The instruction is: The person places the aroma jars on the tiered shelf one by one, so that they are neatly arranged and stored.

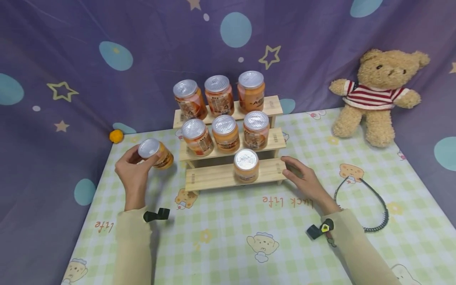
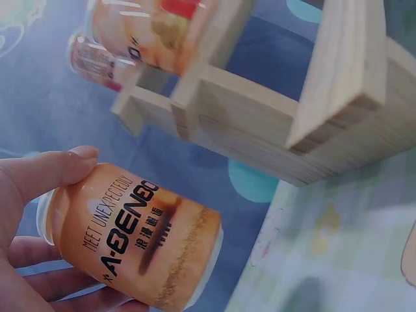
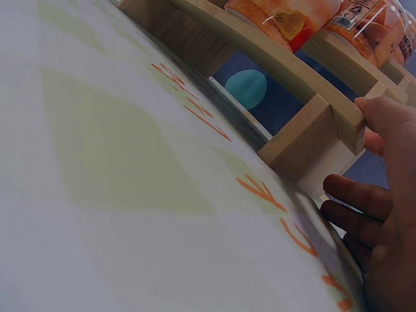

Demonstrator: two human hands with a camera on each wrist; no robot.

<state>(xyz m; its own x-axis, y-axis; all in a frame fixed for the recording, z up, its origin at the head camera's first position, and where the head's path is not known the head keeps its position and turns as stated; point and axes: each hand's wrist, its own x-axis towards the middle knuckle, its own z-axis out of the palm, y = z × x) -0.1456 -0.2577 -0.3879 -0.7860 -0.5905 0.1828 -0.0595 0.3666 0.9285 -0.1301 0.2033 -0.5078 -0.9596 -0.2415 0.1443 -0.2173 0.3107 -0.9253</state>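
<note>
My left hand [image 1: 133, 168] grips an orange jar [image 1: 163, 157] with a silver lid, held tilted to the left of the wooden stand. In the left wrist view the thumb lies along one side of this jar [image 2: 136, 237] and the fingers along the other. At the other end of the three-step wooden stand [image 1: 213, 177], my right hand [image 1: 303, 178] touches the lowest step's end with relaxed fingers. One similar jar [image 1: 246, 168] stands on that step. Three jars [image 1: 226, 136] line the middle step, and three more [image 1: 219, 97] the top one.
A teddy bear [image 1: 382, 95] in a striped shirt sits at the back right. A dark coiled headband-like loop [image 1: 382, 209] lies beside the right forearm. At the back left corner is a small yellow ball-like thing [image 1: 116, 136]. A purple curtain [image 1: 153, 39] hangs behind the checkered tablecloth [image 1: 221, 245].
</note>
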